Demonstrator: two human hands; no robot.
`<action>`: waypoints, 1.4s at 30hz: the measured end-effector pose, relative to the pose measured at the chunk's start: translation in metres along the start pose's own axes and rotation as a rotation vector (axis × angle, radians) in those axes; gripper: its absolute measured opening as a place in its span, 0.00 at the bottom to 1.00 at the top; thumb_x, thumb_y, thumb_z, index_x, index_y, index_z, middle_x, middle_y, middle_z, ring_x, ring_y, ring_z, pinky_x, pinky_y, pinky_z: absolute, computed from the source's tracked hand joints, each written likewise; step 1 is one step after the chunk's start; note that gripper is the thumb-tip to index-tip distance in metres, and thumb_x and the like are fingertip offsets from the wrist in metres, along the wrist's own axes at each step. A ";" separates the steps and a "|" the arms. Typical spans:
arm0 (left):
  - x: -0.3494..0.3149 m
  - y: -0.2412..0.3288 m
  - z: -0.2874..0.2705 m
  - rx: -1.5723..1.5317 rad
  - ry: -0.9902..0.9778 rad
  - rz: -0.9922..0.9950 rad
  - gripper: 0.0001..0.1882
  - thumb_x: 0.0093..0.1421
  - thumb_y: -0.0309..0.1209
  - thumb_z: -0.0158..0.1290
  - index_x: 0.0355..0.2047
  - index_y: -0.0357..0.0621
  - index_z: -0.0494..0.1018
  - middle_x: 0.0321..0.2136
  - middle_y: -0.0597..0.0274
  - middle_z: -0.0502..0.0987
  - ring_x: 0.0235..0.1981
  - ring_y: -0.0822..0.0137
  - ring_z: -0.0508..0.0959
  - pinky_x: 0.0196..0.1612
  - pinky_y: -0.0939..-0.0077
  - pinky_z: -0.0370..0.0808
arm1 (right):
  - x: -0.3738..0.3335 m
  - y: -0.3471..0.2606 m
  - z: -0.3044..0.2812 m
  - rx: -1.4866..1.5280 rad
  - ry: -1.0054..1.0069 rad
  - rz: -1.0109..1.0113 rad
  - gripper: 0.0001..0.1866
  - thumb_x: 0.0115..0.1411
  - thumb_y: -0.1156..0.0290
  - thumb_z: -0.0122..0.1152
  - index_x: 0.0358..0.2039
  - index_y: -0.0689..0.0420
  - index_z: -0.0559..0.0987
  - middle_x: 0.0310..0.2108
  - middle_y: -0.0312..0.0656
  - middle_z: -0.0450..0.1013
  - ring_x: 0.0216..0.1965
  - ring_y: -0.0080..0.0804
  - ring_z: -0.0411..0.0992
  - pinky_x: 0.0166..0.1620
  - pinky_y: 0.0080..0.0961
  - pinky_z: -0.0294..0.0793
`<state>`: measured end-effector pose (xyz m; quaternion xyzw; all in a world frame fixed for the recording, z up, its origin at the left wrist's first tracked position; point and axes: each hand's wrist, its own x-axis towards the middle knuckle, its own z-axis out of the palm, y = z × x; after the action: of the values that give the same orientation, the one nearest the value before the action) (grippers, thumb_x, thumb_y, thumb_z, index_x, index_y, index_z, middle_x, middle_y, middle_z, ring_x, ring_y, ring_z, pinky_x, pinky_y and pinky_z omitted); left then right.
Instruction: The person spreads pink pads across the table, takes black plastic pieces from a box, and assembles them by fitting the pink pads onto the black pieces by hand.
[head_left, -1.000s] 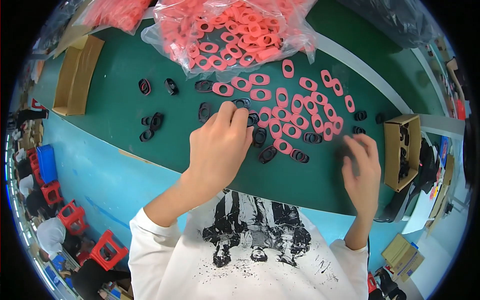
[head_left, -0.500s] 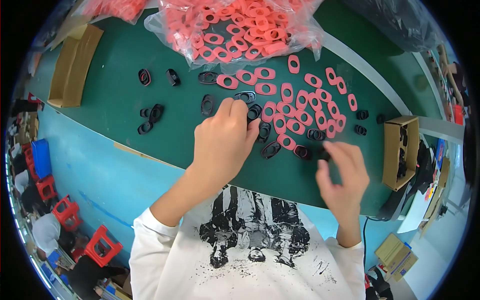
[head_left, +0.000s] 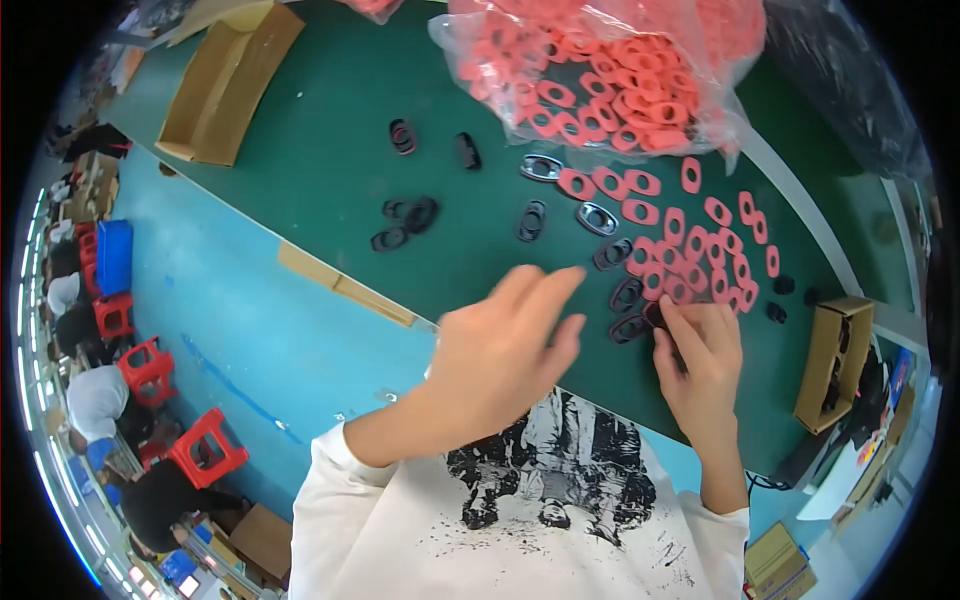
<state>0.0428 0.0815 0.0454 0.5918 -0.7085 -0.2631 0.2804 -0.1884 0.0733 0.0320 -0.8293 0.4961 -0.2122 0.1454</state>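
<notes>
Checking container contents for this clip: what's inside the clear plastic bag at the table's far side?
The clear bag holds a heap of pink pieces with holes, partly seen through creased film. The heap's lower layers are hidden by those on top.

I am watching from afar. The left hand (head_left: 500, 345) is hovering over the near edge of the green table (head_left: 330, 150), its fingers standing apart. The right hand (head_left: 705, 355) is touching a black part (head_left: 653, 314) beside pink rings (head_left: 655, 186). Behind these, a clear bag (head_left: 452, 48) is holding more rings.
</notes>
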 end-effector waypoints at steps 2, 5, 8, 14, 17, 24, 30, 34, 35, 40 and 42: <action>-0.011 -0.025 -0.024 0.052 0.166 -0.004 0.17 0.52 0.24 0.61 0.43 0.39 0.74 0.34 0.56 0.73 0.26 0.56 0.78 0.28 0.66 0.75 | 0.002 -0.001 0.004 -0.029 -0.004 -0.032 0.19 0.45 0.85 0.65 0.41 0.64 0.81 0.32 0.43 0.72 0.34 0.40 0.69 0.36 0.34 0.69; -0.002 -0.055 -0.056 0.251 0.302 -0.067 0.17 0.49 0.22 0.62 0.41 0.40 0.76 0.35 0.57 0.73 0.34 0.57 0.76 0.35 0.67 0.75 | -0.001 0.001 0.000 -0.047 -0.001 -0.061 0.19 0.46 0.85 0.65 0.42 0.64 0.81 0.32 0.43 0.71 0.34 0.40 0.68 0.37 0.34 0.68; 0.013 -0.066 -0.063 0.395 0.276 -0.032 0.19 0.48 0.23 0.62 0.43 0.40 0.75 0.36 0.57 0.72 0.39 0.56 0.74 0.40 0.66 0.73 | 0.000 0.004 0.001 -0.023 -0.016 -0.060 0.20 0.46 0.84 0.65 0.43 0.64 0.80 0.32 0.43 0.71 0.33 0.40 0.68 0.37 0.33 0.66; 0.026 -0.075 -0.066 0.447 -0.038 0.160 0.18 0.51 0.20 0.58 0.44 0.39 0.75 0.35 0.56 0.71 0.40 0.55 0.72 0.42 0.65 0.72 | 0.001 0.005 -0.003 -0.046 0.020 -0.079 0.20 0.46 0.82 0.67 0.43 0.63 0.80 0.34 0.43 0.72 0.36 0.42 0.70 0.40 0.34 0.68; 0.023 -0.072 -0.066 0.334 0.020 0.104 0.18 0.52 0.16 0.55 0.45 0.39 0.75 0.35 0.54 0.74 0.37 0.54 0.75 0.40 0.63 0.74 | -0.007 0.010 -0.014 0.079 0.167 0.026 0.19 0.47 0.80 0.66 0.43 0.62 0.79 0.39 0.48 0.73 0.39 0.44 0.72 0.42 0.33 0.72; 0.041 -0.010 -0.004 -0.101 -0.018 0.227 0.18 0.50 0.16 0.59 0.43 0.36 0.74 0.31 0.56 0.77 0.33 0.55 0.77 0.35 0.65 0.76 | -0.028 0.054 -0.046 0.017 0.370 0.288 0.13 0.54 0.84 0.59 0.41 0.62 0.79 0.37 0.46 0.74 0.35 0.34 0.74 0.36 0.25 0.73; 0.082 -0.001 0.009 0.018 -0.158 0.623 0.19 0.48 0.14 0.58 0.42 0.41 0.77 0.41 0.54 0.73 0.39 0.56 0.76 0.37 0.68 0.77 | -0.055 0.073 -0.059 -0.038 0.401 0.391 0.12 0.55 0.83 0.58 0.40 0.60 0.80 0.40 0.45 0.74 0.37 0.32 0.74 0.35 0.22 0.72; 0.101 -0.002 0.002 0.285 -0.419 0.743 0.16 0.49 0.18 0.59 0.41 0.40 0.77 0.45 0.55 0.73 0.44 0.55 0.74 0.43 0.64 0.76 | -0.057 0.082 -0.063 -0.012 0.375 0.470 0.12 0.54 0.82 0.60 0.41 0.59 0.79 0.42 0.42 0.74 0.37 0.32 0.74 0.35 0.23 0.72; 0.104 -0.002 0.004 0.270 -0.438 0.735 0.15 0.48 0.20 0.59 0.39 0.39 0.78 0.44 0.56 0.73 0.45 0.54 0.74 0.45 0.62 0.75 | -0.062 0.086 -0.062 -0.015 0.340 0.468 0.16 0.54 0.82 0.59 0.44 0.59 0.78 0.46 0.41 0.73 0.37 0.28 0.73 0.37 0.20 0.71; 0.112 0.001 0.009 0.288 -0.563 0.745 0.16 0.47 0.17 0.57 0.37 0.42 0.79 0.40 0.57 0.72 0.45 0.57 0.73 0.44 0.64 0.76 | -0.052 0.092 -0.055 -0.025 0.246 0.470 0.19 0.52 0.81 0.63 0.47 0.57 0.78 0.48 0.41 0.71 0.40 0.31 0.72 0.38 0.23 0.71; 0.113 0.007 0.008 0.308 -0.609 0.711 0.15 0.47 0.17 0.57 0.37 0.41 0.79 0.40 0.57 0.72 0.45 0.58 0.73 0.44 0.64 0.76 | -0.045 0.095 -0.052 -0.071 0.210 0.413 0.18 0.52 0.81 0.64 0.45 0.59 0.78 0.44 0.42 0.72 0.38 0.31 0.72 0.37 0.23 0.71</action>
<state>0.0162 -0.0283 0.0542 0.2441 -0.9471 -0.2042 0.0422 -0.3054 0.0667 0.0246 -0.6881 0.6748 -0.2455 0.1042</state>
